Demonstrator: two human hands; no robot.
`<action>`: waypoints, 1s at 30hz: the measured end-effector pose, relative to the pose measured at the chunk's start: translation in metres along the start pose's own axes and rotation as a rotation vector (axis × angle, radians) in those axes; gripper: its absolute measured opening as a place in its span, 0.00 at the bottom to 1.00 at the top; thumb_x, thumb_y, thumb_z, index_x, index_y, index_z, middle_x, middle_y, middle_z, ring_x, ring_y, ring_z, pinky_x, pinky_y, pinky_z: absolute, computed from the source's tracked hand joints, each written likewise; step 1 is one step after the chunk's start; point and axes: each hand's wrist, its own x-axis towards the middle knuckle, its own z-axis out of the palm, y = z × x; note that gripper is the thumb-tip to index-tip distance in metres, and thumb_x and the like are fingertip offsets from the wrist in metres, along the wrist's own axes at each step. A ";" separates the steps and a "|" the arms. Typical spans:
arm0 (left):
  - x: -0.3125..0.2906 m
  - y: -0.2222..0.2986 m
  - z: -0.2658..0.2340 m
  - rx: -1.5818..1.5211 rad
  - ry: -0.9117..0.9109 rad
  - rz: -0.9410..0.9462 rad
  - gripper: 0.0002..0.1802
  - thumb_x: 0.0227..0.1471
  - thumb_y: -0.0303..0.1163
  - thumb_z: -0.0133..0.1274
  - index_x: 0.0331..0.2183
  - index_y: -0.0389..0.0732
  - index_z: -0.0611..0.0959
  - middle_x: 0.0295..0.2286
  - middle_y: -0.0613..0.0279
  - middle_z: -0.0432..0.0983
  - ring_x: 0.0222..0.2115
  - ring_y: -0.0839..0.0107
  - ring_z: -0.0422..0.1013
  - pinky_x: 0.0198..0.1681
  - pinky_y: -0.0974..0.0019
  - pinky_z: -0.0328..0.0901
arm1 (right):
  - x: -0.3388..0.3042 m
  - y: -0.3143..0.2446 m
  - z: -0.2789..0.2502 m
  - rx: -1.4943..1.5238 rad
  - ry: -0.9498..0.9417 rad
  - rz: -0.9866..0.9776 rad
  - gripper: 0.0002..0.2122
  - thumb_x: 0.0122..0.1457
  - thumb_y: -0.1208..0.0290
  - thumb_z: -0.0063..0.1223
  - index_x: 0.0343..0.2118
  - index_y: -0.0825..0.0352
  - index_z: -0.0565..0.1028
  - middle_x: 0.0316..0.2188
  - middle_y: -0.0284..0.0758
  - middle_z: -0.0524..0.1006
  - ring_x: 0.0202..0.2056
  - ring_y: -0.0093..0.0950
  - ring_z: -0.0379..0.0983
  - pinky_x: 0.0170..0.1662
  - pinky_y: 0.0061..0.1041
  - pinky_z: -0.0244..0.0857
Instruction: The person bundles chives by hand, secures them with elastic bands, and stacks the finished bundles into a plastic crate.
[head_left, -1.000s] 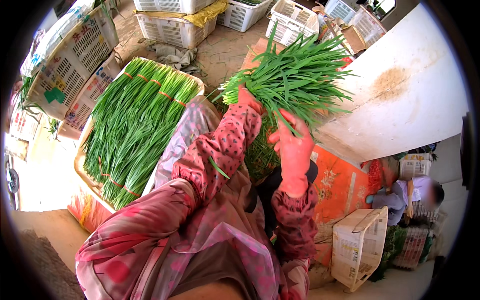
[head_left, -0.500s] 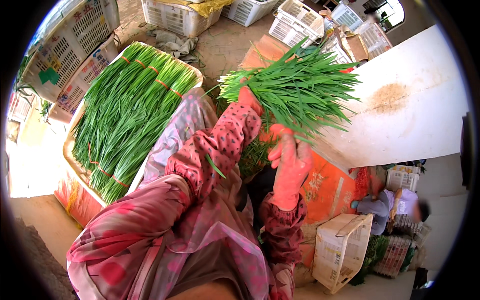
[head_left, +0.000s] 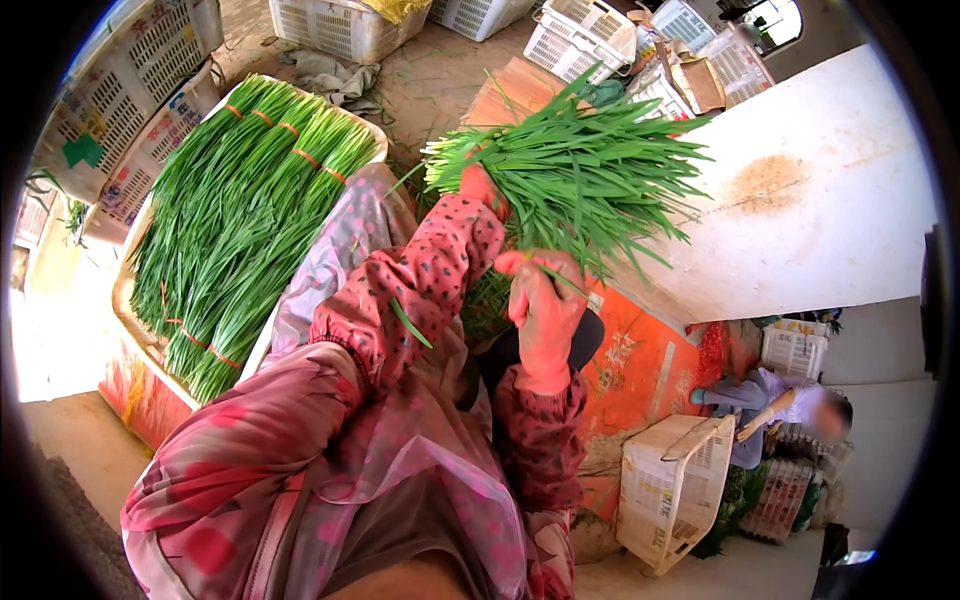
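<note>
My left hand (head_left: pixel 483 188), in a pinkish-red glove, is closed round the pale stem end of a loose bunch of garlic chives (head_left: pixel 600 165). The leaves fan out to the right. Below the bunch, my right hand (head_left: pixel 546 320), in a matching glove, has its fingers pinched together on a thin chive leaf (head_left: pixel 560 279). To the left, chive bundles (head_left: pixel 235 225) tied with red bands lie packed in a shallow pale crate (head_left: pixel 124 298). A stray leaf (head_left: pixel 410 324) clings to my left sleeve.
White slatted crates (head_left: pixel 140 90) are stacked at far left; more stand at the back. A white panel (head_left: pixel 800 200) slants at the right above an orange sheet (head_left: pixel 640 365). An upright crate (head_left: pixel 672 490) stands at lower right, with another person (head_left: pixel 775 400) beyond it.
My right hand has drawn back slightly left and its fingers have come together on a leaf. The bunch stays in my left hand. The other person has reached an arm toward the crate.
</note>
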 end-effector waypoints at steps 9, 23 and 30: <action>-0.012 -0.009 -0.008 -0.032 -0.018 -0.151 0.31 0.56 0.59 0.45 0.44 0.41 0.81 0.42 0.53 0.79 0.40 0.49 0.75 0.48 0.38 0.68 | 0.004 -0.029 -0.020 -0.167 0.684 -0.109 0.10 0.62 0.68 0.54 0.40 0.69 0.77 0.22 0.29 0.74 0.19 0.16 0.66 0.21 0.16 0.56; -0.008 0.029 -0.014 -0.077 -0.332 0.031 0.28 0.60 0.55 0.44 0.45 0.40 0.80 0.36 0.55 0.80 0.36 0.57 0.76 0.45 0.49 0.72 | -0.047 0.009 -0.047 -0.055 -0.424 0.302 0.14 0.64 0.66 0.46 0.29 0.72 0.77 0.20 0.36 0.78 0.17 0.20 0.68 0.23 0.21 0.63; -0.039 0.067 0.020 0.334 -0.357 0.047 0.24 0.57 0.42 0.54 0.48 0.34 0.77 0.35 0.51 0.81 0.29 0.62 0.78 0.35 0.60 0.75 | -0.060 0.063 -0.141 -0.847 0.295 0.317 0.20 0.61 0.65 0.54 0.55 0.64 0.72 0.43 0.38 0.80 0.42 0.33 0.76 0.49 0.32 0.68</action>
